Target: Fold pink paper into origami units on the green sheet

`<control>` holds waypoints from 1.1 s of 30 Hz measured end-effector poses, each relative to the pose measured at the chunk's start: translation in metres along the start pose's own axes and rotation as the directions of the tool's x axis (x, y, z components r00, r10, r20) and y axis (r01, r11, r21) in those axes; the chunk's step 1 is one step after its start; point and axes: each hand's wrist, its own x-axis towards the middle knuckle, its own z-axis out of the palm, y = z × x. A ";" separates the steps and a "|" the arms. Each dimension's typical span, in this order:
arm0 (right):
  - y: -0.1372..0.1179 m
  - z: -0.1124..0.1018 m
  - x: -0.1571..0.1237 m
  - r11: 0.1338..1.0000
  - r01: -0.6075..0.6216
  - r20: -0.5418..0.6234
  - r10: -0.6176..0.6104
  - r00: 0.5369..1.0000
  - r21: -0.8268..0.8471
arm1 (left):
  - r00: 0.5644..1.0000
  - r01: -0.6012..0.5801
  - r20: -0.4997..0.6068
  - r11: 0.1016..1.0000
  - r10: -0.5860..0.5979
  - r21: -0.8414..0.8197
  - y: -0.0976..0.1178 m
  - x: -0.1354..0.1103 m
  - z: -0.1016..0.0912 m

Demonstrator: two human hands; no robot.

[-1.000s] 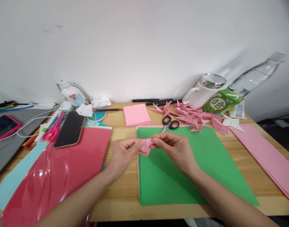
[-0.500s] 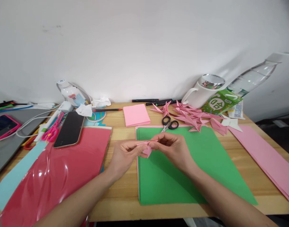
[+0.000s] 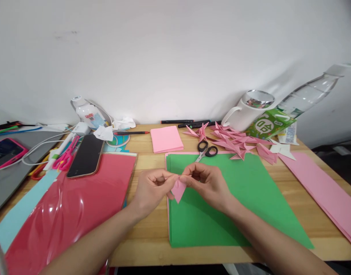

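Observation:
A small folded piece of pink paper is pinched between both hands, with a pointed flap hanging down toward me. My left hand grips its left side between thumb and fingers. On the other side, my right hand pinches it close to the left thumb. Both hands are over the left edge of a stack of green paper sheets. Just beyond the right hand lie scissors with black handles. Several folded pink paper pieces are heaped behind them.
A pad of pink squares lies at the back. On the left are a phone, pink scissors and red paper in plastic. A white mug, a tilted bottle and long pink sheets occupy the right.
The pink paper has been turned so that its pointed flap now hangs lower and shows more fully. My fingers have shifted slightly around it, still pinching.

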 end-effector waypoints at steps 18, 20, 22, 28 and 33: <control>0.003 -0.005 0.009 0.986 -0.107 -0.007 0.108 0.994 0.124 | 0.984 0.172 0.069 0.982 -0.166 -0.082 -0.011 0.013 -0.004; 0.003 -0.006 0.010 0.989 -0.093 -0.006 0.094 0.996 0.118 | 0.986 0.158 0.064 0.986 -0.155 -0.055 -0.011 0.013 -0.004; 0.004 -0.009 0.012 0.990 -0.083 0.013 0.082 0.997 0.110 | 0.988 0.140 0.075 0.989 -0.136 -0.045 -0.010 0.013 -0.005; 0.002 -0.015 0.017 0.991 0.060 0.029 -0.057 0.998 -0.121 | 0.981 0.135 0.156 0.984 -0.116 -0.114 -0.012 0.013 -0.007; -0.027 -0.014 -0.017 0.747 0.446 -0.059 -0.540 0.840 -0.493 | 0.977 0.142 0.182 0.979 -0.114 -0.149 -0.014 0.015 -0.004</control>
